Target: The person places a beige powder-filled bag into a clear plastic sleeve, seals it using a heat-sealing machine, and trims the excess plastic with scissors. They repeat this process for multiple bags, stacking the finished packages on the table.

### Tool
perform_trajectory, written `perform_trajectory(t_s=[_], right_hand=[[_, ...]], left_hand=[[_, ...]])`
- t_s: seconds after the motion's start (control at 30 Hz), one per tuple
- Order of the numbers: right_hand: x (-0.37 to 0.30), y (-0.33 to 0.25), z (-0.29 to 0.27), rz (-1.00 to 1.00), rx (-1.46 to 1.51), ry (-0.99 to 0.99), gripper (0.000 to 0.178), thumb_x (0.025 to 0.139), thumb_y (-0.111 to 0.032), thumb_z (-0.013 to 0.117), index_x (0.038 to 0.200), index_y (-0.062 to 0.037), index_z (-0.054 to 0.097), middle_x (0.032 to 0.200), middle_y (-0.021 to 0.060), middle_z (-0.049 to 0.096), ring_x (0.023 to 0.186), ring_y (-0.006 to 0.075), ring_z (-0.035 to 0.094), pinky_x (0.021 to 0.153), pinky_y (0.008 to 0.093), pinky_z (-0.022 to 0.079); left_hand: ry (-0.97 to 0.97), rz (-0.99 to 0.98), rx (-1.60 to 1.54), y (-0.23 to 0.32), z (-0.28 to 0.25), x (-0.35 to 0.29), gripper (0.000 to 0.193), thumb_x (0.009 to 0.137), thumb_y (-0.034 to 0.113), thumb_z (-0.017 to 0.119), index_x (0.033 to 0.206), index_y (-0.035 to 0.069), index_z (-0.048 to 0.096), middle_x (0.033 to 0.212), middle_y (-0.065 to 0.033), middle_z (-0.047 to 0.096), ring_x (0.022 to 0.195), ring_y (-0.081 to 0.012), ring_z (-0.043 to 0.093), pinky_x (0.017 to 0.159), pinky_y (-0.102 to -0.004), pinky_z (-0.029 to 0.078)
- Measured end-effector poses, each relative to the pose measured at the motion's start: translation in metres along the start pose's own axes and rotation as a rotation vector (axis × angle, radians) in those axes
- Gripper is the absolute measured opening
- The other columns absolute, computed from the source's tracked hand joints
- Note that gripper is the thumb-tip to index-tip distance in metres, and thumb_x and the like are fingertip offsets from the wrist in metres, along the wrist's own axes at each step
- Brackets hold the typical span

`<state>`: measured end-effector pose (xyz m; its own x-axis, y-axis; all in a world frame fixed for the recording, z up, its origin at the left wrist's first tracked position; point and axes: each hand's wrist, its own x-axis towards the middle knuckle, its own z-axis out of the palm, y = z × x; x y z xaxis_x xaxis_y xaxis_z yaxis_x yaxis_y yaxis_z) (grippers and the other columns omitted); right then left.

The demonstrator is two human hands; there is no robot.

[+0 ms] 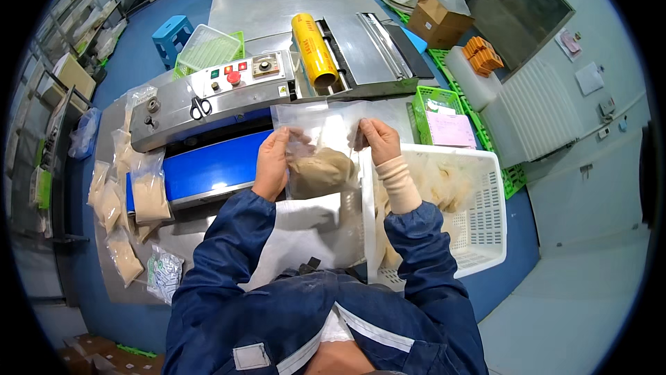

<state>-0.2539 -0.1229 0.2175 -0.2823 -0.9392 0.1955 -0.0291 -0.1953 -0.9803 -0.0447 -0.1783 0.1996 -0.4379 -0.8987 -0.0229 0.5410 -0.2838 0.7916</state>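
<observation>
Clear plastic bag (322,146) of tan dough-like product, held up in both hands above the surface.
Left hand (272,163) pinches the left edge, right hand (379,140) the right edge, both grips clamped on it. Blue sealer belt (208,167) just behind; white perforated basket (479,215) at right.

Dressed in a dark blue work jacket, long sleeves (229,236) bunched in folds back from the fingers. Cream knitted cuff (399,184) showing on the right wrist, behind the bare right hand (378,140). Pale reflective strips across the chest; small grey patch lower left. Left hand (272,163) bare too.
</observation>
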Motion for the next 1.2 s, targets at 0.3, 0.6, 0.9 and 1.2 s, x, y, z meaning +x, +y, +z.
perform_trajectory(t_s=[0.3,0.6,0.9,1.2], right_hand=[[0.051,0.084,0.016,0.256,-0.164,0.232,0.030,0.087,-0.025,0.051,0.073,-0.0005,0.060,0.056,0.0045,0.056,0.045,0.0097,0.049,0.043,0.0224,0.040],[0.080,0.116,-0.018,0.340,-0.576,0.318,0.031,0.081,-0.028,0.057,0.073,0.0014,0.063,0.053,0.0066,0.056,0.042,0.0129,0.050,0.044,0.0268,0.041],[0.099,0.129,-0.002,0.308,-0.670,0.192,0.033,0.080,-0.031,0.054,0.073,-0.0006,0.064,0.062,0.0113,0.060,0.057,0.0218,0.058,0.059,0.0317,0.045],[0.113,0.150,0.021,0.298,-0.573,0.086,0.036,0.081,-0.033,0.052,0.071,-0.0007,0.062,0.062,0.0140,0.059,0.057,0.0259,0.057,0.059,0.0339,0.045]], left_hand=[[0.197,-0.063,0.048,-0.043,-0.056,0.062,0.022,0.090,0.020,0.045,0.089,0.000,0.054,0.077,-0.0122,0.059,0.067,-0.0230,0.061,0.061,-0.0338,0.052],[0.244,-0.367,-0.008,-0.089,-0.067,0.120,0.024,0.090,0.019,0.039,0.087,-0.001,0.052,0.078,-0.0130,0.057,0.067,-0.0252,0.060,0.059,-0.0353,0.051],[0.353,-0.315,-0.003,-0.079,-0.086,0.124,0.016,0.086,0.014,0.045,0.086,0.001,0.054,0.077,-0.0089,0.058,0.067,-0.0201,0.058,0.061,-0.0332,0.050],[0.428,-0.272,0.067,-0.065,-0.111,0.115,0.019,0.087,0.015,0.043,0.082,0.000,0.053,0.070,-0.0113,0.059,0.059,-0.0220,0.059,0.056,-0.0312,0.050]])
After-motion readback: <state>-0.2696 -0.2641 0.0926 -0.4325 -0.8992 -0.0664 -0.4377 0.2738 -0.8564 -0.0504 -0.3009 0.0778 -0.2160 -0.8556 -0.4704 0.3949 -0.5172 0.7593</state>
